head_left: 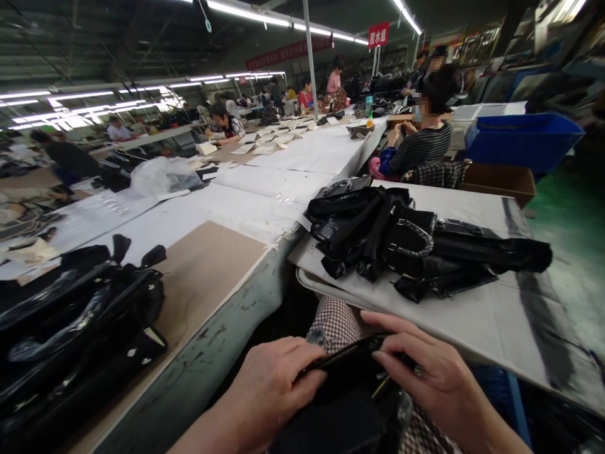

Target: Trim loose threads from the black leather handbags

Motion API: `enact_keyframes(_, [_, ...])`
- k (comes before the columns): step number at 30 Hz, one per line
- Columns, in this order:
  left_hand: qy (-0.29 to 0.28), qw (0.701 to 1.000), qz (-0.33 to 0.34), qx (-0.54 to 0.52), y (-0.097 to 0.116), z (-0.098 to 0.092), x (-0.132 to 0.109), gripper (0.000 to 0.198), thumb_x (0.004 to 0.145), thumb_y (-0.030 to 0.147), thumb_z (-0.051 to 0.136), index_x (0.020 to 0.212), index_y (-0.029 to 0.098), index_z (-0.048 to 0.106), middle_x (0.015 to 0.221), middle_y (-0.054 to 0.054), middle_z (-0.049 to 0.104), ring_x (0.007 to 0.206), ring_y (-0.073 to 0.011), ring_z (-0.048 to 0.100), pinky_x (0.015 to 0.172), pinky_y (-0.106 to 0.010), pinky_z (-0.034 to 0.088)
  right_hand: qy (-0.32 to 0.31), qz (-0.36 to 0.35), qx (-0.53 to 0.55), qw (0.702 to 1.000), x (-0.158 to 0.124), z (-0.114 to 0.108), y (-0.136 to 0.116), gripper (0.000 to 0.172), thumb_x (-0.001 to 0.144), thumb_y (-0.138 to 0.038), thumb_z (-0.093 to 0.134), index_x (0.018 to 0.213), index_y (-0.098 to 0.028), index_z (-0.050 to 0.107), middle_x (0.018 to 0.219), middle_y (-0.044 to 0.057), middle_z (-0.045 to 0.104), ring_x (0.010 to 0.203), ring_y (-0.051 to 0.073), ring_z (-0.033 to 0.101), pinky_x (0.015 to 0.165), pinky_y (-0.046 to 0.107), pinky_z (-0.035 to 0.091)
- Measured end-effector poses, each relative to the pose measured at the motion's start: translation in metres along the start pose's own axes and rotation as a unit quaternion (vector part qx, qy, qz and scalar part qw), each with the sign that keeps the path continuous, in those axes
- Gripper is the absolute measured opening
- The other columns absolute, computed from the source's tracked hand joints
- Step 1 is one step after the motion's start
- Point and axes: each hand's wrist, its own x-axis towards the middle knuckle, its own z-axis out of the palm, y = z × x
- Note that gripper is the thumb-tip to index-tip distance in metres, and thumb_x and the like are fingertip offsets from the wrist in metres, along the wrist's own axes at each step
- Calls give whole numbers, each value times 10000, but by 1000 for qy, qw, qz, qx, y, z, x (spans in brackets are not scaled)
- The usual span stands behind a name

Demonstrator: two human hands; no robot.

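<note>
One black bag, in the person's lap, low at the middle of the view; mouth upward, interior dark, contents too dim to tell.

Left hand: at the left end of the bag's rim, thumb and fingers clamped on it.

Right hand: at the right end of the same rim, pinching it between thumb and fingers, index finger extended.

Checked cloth: brown and white, over the lap, beneath and beyond the bag.

Side table: white top, dark band toward its right end, just beyond the right hand. On it, one pile of black bags, some handles wrapped in clear film.

Long table: white, running from the left into the distance. On its near part, a brown board; at the left, a second pile, black pieces with film-wrapped parts. Farther along: clear plastic, pale pieces, a teal bottle.

Co-worker: striped top, seated beyond the side table, both hands raised in front.

Blue bin: behind that person, above a cardboard box.

Red sign: overhead, white characters.
</note>
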Motion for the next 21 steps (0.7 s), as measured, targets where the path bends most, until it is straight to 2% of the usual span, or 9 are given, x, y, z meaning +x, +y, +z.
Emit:
enact_keyframes(3, [37,997,16,-64,1,5,-8,175,917,336,592,1041,245,677,875,8,698,756,-140,649,671,-199,446,16,2,-6,1000,-1,2,2,130,945,-195,526,830,-224,581,1259,41,640,1143,164,613,970,257,503])
enact_keyframes(5, [57,995,39,-67,1,7,-9,216,931,358,581,1069,221,677,923,-15,707,791,-144,662,706,-194,467,30,-7,-4,1000,-1,4,3,121,950,-185,523,846,-224,571,1192,38,669,1165,162,598,1003,260,479])
enact_keyframes(7, [65,995,66,-47,1,8,-9,225,947,328,560,1083,194,680,946,-38,714,816,-153,668,731,-199,481,44,-8,6,999,-1,7,3,118,954,-173,519,855,-224,560,1114,30,685,1151,156,599,998,257,472])
enact_keyframes(10, [71,994,86,-11,4,11,-8,216,960,258,527,1081,166,682,891,-50,714,775,-159,653,701,-218,486,61,8,20,998,-1,11,3,131,957,-170,511,842,-225,541,1030,21,675,1011,147,637,893,255,502])
enact_keyframes(13, [91,991,99,16,9,13,-7,200,959,209,494,1002,162,683,776,-40,680,682,-153,610,607,-231,446,73,25,17,997,-2,15,4,144,954,-179,518,817,-223,522,974,18,664,890,148,640,800,269,504])
enact_keyframes(15, [92,989,111,20,13,9,-6,221,955,186,462,873,167,666,711,-25,635,633,-144,576,555,-236,399,75,31,13,997,-2,16,3,161,949,-181,524,794,-222,511,945,10,659,857,149,634,771,277,495])
enact_keyframes(18, [16,995,96,28,21,-5,3,231,940,172,476,740,176,593,705,-2,609,637,-135,574,567,-235,387,69,37,16,997,0,17,-1,182,941,-183,532,767,-222,494,916,-5,653,838,145,625,749,275,485])
enact_keyframes(21, [-79,992,69,75,30,-19,20,110,912,250,586,817,194,589,772,20,662,694,-158,633,604,-245,407,60,33,34,997,4,17,-5,178,933,-177,538,768,-224,491,904,-16,647,834,141,615,744,270,483])
